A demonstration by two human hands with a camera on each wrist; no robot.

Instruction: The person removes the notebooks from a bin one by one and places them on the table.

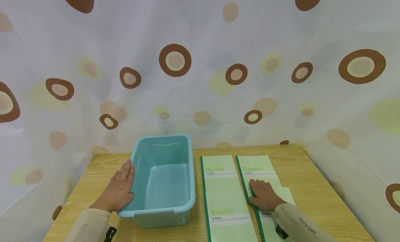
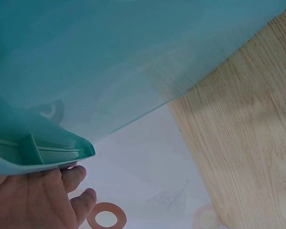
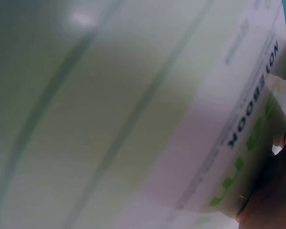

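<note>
At the left of the table stands a light-blue plastic bin [image 1: 168, 186] with nothing inside. My left hand [image 1: 120, 186] rests along its left rim, fingers straight; the left wrist view shows the fingertips [image 2: 86, 200] beside the rim's underside. Pale green notebooks with dark green spines lie to the right of the bin. My right hand [image 1: 265, 195] is where the far right notebook [image 1: 256, 165] and near right notebook [image 1: 270, 231] meet, its curled fingers gripping a notebook at the spine edge. In the right wrist view a notebook cover [image 3: 148, 119] fills most of the picture.
Between the bin and the right-hand notebooks lie a far left notebook [image 1: 218, 170] and a near left notebook [image 1: 231, 221], lined up in a column. The wooden table [image 1: 318, 200] meets a patterned white sheet [image 1: 200, 96] at the back and sides.
</note>
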